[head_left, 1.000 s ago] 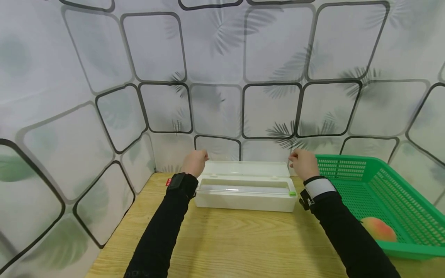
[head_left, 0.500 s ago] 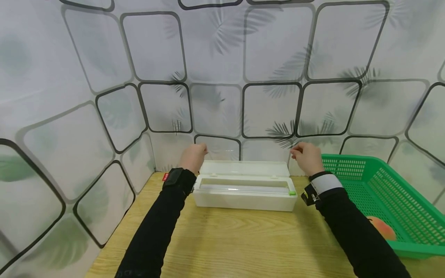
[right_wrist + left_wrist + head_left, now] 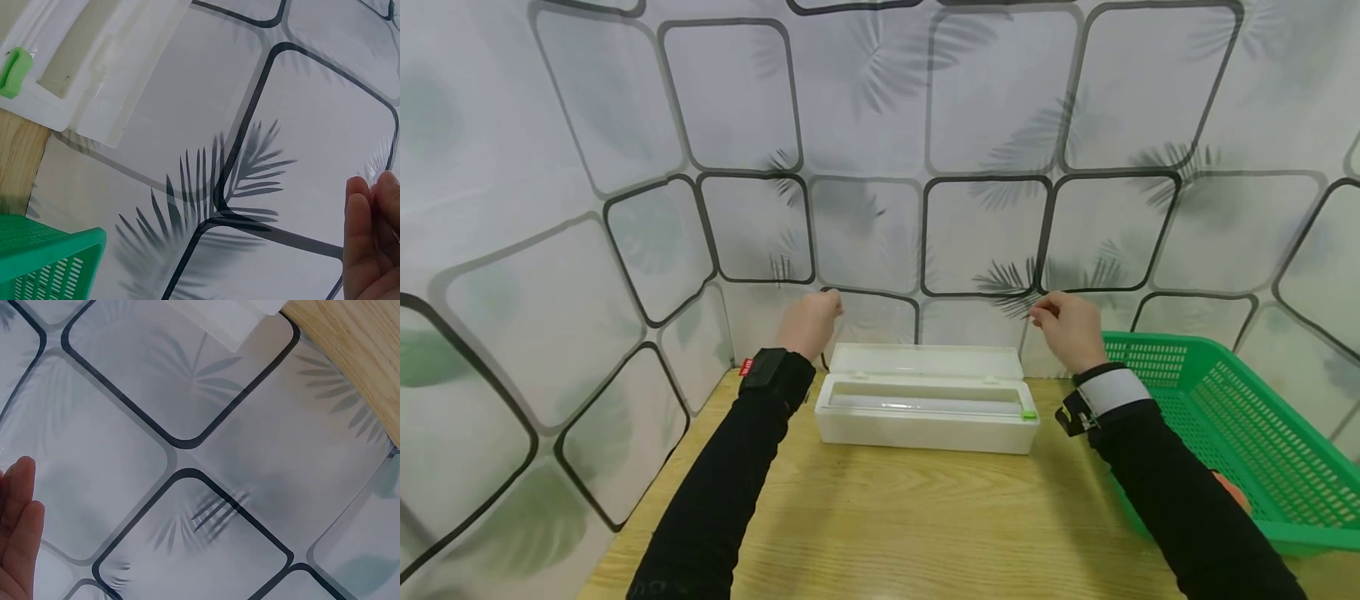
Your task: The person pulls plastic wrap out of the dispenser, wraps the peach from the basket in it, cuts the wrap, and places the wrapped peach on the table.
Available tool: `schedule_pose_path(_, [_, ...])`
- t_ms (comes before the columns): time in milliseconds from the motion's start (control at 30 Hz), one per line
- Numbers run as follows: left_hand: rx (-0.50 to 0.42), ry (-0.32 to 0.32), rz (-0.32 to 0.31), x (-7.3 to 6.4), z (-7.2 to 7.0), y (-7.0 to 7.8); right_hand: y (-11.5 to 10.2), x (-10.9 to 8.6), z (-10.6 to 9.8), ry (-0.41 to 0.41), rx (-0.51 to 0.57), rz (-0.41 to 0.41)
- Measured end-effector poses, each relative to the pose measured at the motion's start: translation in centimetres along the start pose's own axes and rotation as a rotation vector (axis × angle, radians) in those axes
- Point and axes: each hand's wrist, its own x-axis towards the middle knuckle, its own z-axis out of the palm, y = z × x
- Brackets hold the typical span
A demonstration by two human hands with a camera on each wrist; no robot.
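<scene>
Wooden table point(image 3: 880, 521) nearest the person. On its right side, a green basket point(image 3: 1307, 535) holds an orange-pink fruit point(image 3: 1234, 493), mostly hidden by the right sleeve point(image 3: 1183, 492). White box point(image 3: 925, 435) stands centrally, lid point(image 3: 925, 361) raised at the back, pale roll point(image 3: 925, 405) inside. Right hand point(image 3: 1069, 331), lifted off the box's right end, pinches what appears to be clear film point(image 3: 377, 159). Left hand point(image 3: 809, 325), lifted opposite, fingers together; grip cannot be determined. Patterned curtain point(image 3: 865, 100) behind.
</scene>
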Motion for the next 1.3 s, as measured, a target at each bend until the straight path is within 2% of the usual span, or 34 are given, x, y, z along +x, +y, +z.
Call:
schedule_pose_path(33, [-0.056,-0.024,0.005,0.2,-0.2,0.0,-0.1,0.0,-0.1,0.005,0.005,0.000])
schedule_pose_path(67, [-0.051,-0.039,-0.015,-0.1,-3.0,1.7,-0.1,0.0,-0.2,0.011,0.011,-0.003])
schedule_pose_path(100, [-0.045,-0.043,-0.028,0.2,-2.6,1.4,-0.2,0.1,-0.3,0.017,0.017,-0.003])
schedule_pose_path(233, [-0.071,-0.043,-0.037,-1.3,-11.8,7.4,-0.6,0.2,-0.6,0.036,0.023,-0.003])
schedule_pose_path(267, [-0.059,-0.041,-0.050,-1.9,-15.3,9.6,-0.7,0.3,-0.6,0.040,0.024,-0.002])
schedule_pose_path(367, [-0.065,-0.029,-0.051,-2.4,-18.2,11.4,-0.9,0.4,-0.8,0.054,0.022,0.000])
schedule_pose_path(500, [-0.086,-0.050,-0.081,-2.5,-19.3,11.9,-1.3,0.6,-1.0,0.069,0.012,-0.004])
schedule_pose_path(667, [-0.097,-0.017,-0.076,-2.1,-19.1,11.4,-1.6,0.8,-1.2,0.090,0.004,-0.004])
schedule_pose_path(800, [-0.060,0.015,-0.055,-1.9,-19.3,11.2,-2.1,1.1,-1.5,0.101,0.005,-0.007])
schedule_pose_path(967, [-0.046,0.047,-0.035,-1.7,-19.9,11.1,-2.5,1.5,-1.8,0.117,0.007,-0.025])
schedule_pose_path(1167, [-0.061,0.064,-0.042,-1.5,-20.7,11.1,-3.0,1.9,-2.2,0.167,0.000,-0.069])
schedule_pose_path(1300, [-0.038,0.094,-0.032,-1.3,-21.2,11.1,-3.3,2.1,-2.5,0.184,0.009,-0.086])
